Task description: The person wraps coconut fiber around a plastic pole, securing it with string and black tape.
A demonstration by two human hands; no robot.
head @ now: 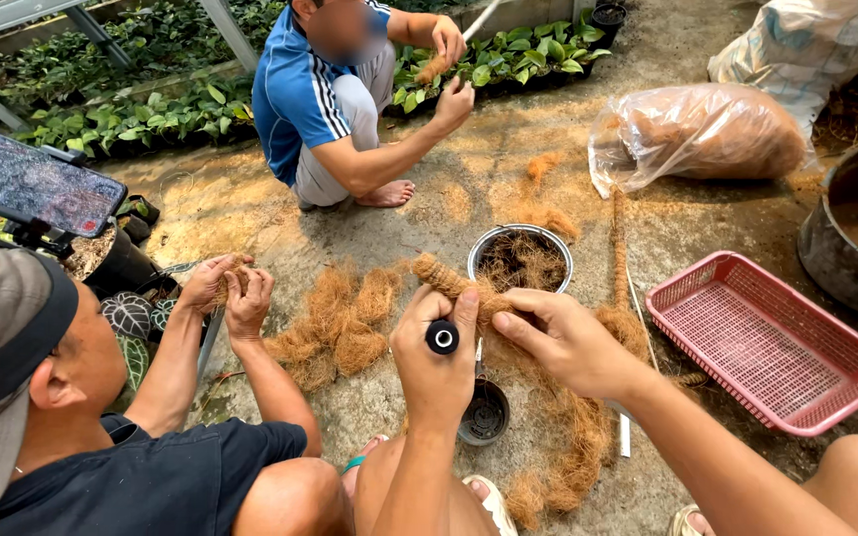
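the left hand (436,359) has its fingers wrapped round a black-capped pole (442,337) sheathed in coconut fibre (446,279), held just in front of the metal bowl (520,257). the right hand (565,340) pinches the fibre against the pole, right of the left hand. a pink basket (769,342) lies right of the bowl.

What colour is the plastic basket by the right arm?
Pink, with a mesh lattice; the basket shows clearly in the head view.
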